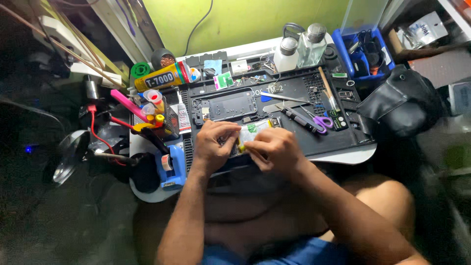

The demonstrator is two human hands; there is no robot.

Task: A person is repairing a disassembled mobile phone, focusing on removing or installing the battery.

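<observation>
Mat: I see a black rubber work mat (338, 137) covering the small white table (358, 156).
Upper mat: a dark rectangular phone frame (224, 106) lies flat, well apart from the purple-handled scissors (319, 120).
Back edge: I note two clear glass bottles with metal caps (304, 46) standing upright, beside a blue plastic bin (360, 51).
Left side: a yellow glue tube with a red cap (164, 77) lies on its side; a blue tape dispenser (171, 167) sits near the table's corner.
Right: black leather bag (400, 100).
</observation>
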